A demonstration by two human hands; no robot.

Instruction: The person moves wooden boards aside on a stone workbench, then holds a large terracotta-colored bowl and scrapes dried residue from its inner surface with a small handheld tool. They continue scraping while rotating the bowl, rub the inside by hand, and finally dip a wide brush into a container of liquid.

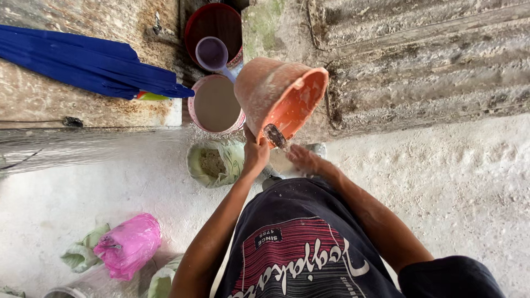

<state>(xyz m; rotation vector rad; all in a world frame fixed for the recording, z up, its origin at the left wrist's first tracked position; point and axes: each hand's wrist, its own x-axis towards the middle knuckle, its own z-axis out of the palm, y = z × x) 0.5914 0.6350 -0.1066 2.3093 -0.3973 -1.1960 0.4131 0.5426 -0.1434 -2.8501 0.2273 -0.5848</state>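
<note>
- The left hand [255, 154] is closed around the lower rim of an orange bucket [279, 96], gripping it from below so the bucket sits just above and slightly right of the hand.
- The bucket is tipped on its side, its mouth facing right and downward, its outside dusted with pale residue.
- The right hand [302, 160] holds a small trowel [274, 135] whose blade reaches into the bucket's mouth at its lower edge; the fingers are curled about the handle, though the grip itself is partly hidden.
- The two hands are near each other, the right one just to the right of the left and a little lower than the bucket's rim.
- Directly under the bucket and left hand lies an open pale green sack [215, 163] with greyish powder inside.
- Behind the sack stands a pink tub [216, 105] filled with murky liquid, and beyond it a dark red basin [215, 25] with a purple scoop [212, 55] resting over it.
- A blue cloth [83, 60] is draped over a stained slab at upper left.
- On the dusty floor [441, 176] at lower left lies a pink plastic bag [130, 243].
</note>
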